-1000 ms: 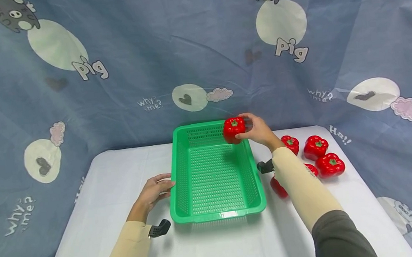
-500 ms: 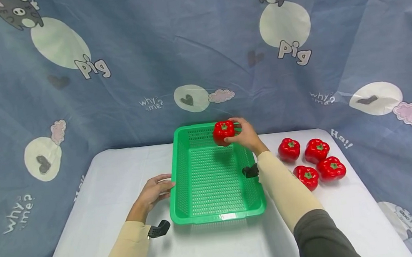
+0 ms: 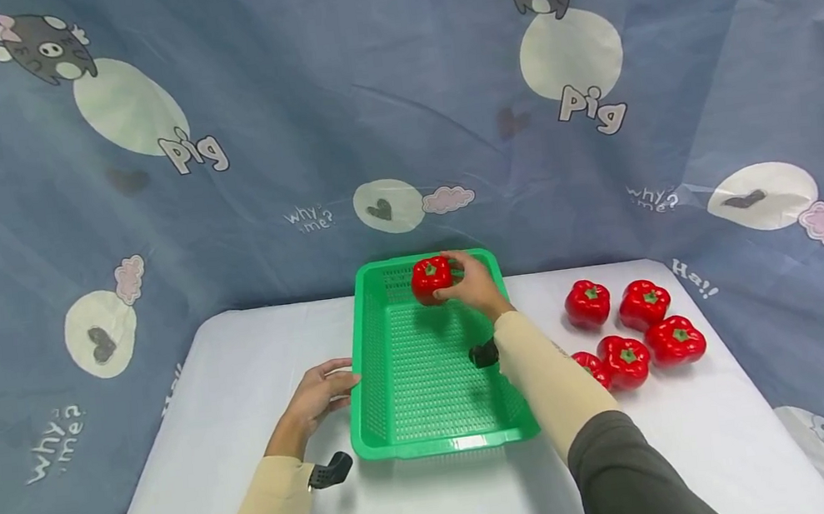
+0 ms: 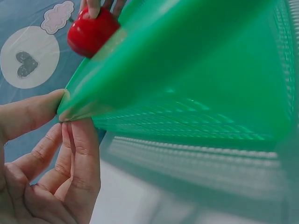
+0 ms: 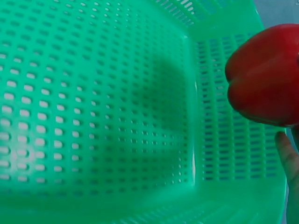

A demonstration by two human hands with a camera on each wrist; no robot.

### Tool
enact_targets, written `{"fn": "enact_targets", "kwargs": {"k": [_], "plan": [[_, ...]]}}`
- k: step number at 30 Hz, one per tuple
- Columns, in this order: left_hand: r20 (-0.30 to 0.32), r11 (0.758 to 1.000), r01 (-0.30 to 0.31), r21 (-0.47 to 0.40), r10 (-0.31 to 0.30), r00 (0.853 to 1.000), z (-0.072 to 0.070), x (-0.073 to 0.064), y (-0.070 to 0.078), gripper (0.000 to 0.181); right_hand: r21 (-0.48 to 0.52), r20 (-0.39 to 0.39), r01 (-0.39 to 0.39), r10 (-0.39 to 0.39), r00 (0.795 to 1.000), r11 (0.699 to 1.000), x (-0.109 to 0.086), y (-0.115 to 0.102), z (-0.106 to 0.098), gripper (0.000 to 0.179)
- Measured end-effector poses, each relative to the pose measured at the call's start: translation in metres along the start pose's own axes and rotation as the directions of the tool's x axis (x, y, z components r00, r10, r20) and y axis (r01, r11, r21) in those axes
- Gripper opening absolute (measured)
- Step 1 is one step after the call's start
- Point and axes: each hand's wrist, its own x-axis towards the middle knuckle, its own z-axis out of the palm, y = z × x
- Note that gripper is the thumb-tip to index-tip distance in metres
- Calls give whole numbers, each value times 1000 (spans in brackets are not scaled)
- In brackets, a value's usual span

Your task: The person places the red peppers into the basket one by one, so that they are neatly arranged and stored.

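Observation:
A green plastic basket (image 3: 447,444) with perforated walls and floor sits on the white table. My left hand (image 3: 321,394) pinches its left rim between thumb and fingers, as the left wrist view shows up close. Over the basket's far end, my right hand (image 3: 477,285) holds a red bell pepper (image 3: 430,280) by its right side, stem upward. In the right wrist view the pepper (image 5: 268,77) hangs above the slotted end wall, its shadow on the basket floor. Only a fingertip (image 5: 285,148) of the right hand shows there, below the pepper.
Several more red bell peppers (image 3: 643,305) lie to the right of the basket, one partly covered by the right sleeve (image 3: 555,367). A blue printed curtain (image 3: 398,124) hangs behind the white table (image 3: 255,340).
My right hand has carried the pepper leftward from the basket's far right corner to over its far end. The left hand keeps its hold on the rim.

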Motion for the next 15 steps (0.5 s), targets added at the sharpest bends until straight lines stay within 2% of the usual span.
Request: {"fn": "enact_targets", "kwargs": {"k": [5,10,15], "plan": [[0,1000,9,-2,-9,1000,0,2,1,48,-27,14,-23,23,1000,999,5,1,12,71],[26,1000,5,-5,-5,1000,-1,-1,1,49,-55,43,-24,26,999,998,7,1,24,70],[24,1000,7,-13,-7,1000,0,-3,0,48,-63,68,-33,37,997,997,9,3,34,71]]}}
